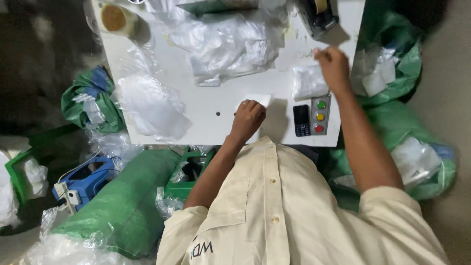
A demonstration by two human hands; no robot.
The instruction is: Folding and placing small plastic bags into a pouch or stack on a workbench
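Note:
My left hand [248,118] rests on the white table [206,105] near its front edge, fingers curled over a small white folded item [260,99]. My right hand [332,64] reaches further back on the right; its fingers seem pinched, though I cannot make out anything between them. Just below it lies a small clear bag with white contents [308,82], close to the hand; I cannot tell whether they touch. A tape dispenser [319,17] stands just beyond the right hand.
A pile of clear plastic bags [225,44] lies mid-table, another clear bag [149,105] at the left. A small black phone [301,120] and a three-button box [321,115] sit at the front right. A tape roll [115,18] is at the back left. Green sacks [397,98] surround the table.

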